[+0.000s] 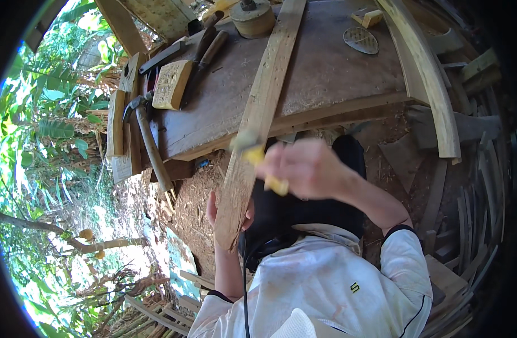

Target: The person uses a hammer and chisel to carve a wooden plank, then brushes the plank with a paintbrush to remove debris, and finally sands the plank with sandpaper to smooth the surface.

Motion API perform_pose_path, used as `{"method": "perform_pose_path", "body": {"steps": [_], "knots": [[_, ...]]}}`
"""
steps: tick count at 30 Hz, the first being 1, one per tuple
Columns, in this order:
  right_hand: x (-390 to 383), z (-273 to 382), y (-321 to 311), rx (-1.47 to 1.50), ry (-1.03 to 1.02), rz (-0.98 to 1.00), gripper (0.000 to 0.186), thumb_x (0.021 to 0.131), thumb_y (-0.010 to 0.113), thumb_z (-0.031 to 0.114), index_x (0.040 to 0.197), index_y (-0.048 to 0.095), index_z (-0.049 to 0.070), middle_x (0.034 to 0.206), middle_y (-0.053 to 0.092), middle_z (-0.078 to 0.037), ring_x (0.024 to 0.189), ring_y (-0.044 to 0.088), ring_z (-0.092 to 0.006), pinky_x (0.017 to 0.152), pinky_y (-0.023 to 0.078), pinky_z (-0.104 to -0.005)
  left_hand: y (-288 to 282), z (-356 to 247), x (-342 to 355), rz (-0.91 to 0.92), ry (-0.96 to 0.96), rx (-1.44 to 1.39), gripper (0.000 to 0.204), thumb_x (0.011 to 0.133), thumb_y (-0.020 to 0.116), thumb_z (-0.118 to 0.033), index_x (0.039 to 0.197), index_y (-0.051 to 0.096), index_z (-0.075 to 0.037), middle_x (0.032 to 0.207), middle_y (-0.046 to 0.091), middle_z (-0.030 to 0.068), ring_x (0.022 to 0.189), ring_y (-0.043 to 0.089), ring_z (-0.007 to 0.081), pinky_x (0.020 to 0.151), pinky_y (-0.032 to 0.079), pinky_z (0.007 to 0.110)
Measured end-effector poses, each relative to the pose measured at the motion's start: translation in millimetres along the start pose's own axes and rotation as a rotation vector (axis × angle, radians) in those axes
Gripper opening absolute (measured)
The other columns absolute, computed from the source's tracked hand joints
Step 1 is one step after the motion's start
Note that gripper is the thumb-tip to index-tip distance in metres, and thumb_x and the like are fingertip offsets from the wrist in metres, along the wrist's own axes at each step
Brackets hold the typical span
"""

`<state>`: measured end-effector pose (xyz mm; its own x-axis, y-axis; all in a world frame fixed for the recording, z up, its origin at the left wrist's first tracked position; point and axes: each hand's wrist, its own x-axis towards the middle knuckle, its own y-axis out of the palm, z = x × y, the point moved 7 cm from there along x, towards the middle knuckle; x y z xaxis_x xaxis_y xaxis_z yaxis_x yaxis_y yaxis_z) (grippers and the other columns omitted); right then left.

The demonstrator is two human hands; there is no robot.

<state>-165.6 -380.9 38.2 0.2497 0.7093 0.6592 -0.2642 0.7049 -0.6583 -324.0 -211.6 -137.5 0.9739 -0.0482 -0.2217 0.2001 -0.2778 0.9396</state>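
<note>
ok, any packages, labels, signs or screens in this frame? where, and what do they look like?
No packages, signs or screens.
Small logo mark: on the white shirt at the chest, yellow and black.
Nothing like a label shows on the long plank, on the yellow tool in the blurred right hand, or near the left hand.

This is an outdoor wood workshop. A worn workbench fills the top middle, with a hammer at its left edge and green trees on the left.
</note>
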Motion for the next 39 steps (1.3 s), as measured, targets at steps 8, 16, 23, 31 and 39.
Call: {"method": "perform_pose_path", "body": {"steps": [8, 16, 23, 31, 39], "knots": [[-8.8, -34.2, -2.0, 0.103, 0.139, -0.127, 0.029, 0.085, 0.084, 0.011, 0.113, 0.08, 0.015, 0.104, 0.076, -0.002, 0.081, 0.077, -0.0138, 0.061, 0.06, -0.0297, 4.0, -4.5, -35.5, -0.043, -0.044, 0.043, 0.11, 0.094, 0.049, -0.086, 0.15, 0.048, 0.009, 0.103, 0.066, 0.0289, 0.073, 0.071, 0.0348, 0.043, 0.058, 0.038], [-13.4, -13.4, 3.2, 0.453, 0.164, -0.086, 0.034, 0.084, 0.086, 0.009, 0.117, 0.078, 0.015, 0.1, 0.073, -0.003, 0.08, 0.075, -0.0203, 0.066, 0.062, -0.0329, -23.1, -7.8, -33.9, -0.111, -0.084, 0.302, 0.101, 0.1, 0.035, -0.084, 0.138, 0.059, 0.006, 0.079, 0.067, 0.0228, 0.056, 0.068, 0.031, 0.048, 0.056, 0.036], [-25.9, 23.5, 11.0, 0.554, 0.103, 0.192, 0.022, 0.09, 0.082, 0.008, 0.112, 0.079, 0.011, 0.104, 0.075, -0.007, 0.085, 0.076, -0.02, 0.066, 0.061, -0.0329, -23.7, -8.9, -34.9, -0.286, -0.131, 0.343, 0.106, 0.098, 0.035, -0.087, 0.136, 0.061, 0.008, 0.083, 0.068, 0.0265, 0.056, 0.07, 0.0305, 0.047, 0.057, 0.035], [-29.7, 3.2, 6.8, 0.296, 0.223, -0.247, 0.022, 0.092, 0.079, 0.008, 0.114, 0.078, 0.012, 0.099, 0.074, -0.005, 0.081, 0.074, -0.0205, 0.067, 0.061, -0.0324, -18.0, -9.2, -23.3, -0.263, -0.079, 0.192, 0.11, 0.096, 0.033, -0.091, 0.142, 0.058, 0.006, 0.093, 0.071, 0.0312, 0.057, 0.07, 0.0334, 0.05, 0.061, 0.04], [-22.3, 33.7, 30.5, 0.578, 0.216, -0.093, 0.027, 0.091, 0.079, 0.009, 0.116, 0.074, 0.016, 0.099, 0.068, -0.002, 0.075, 0.073, -0.0172, 0.063, 0.06, -0.0316, -20.9, -8.4, -22.5, -0.366, -0.056, 0.119, 0.108, 0.098, 0.032, -0.09, 0.143, 0.059, 0.004, 0.104, 0.074, 0.0294, 0.067, 0.074, 0.036, 0.056, 0.062, 0.041]]}}
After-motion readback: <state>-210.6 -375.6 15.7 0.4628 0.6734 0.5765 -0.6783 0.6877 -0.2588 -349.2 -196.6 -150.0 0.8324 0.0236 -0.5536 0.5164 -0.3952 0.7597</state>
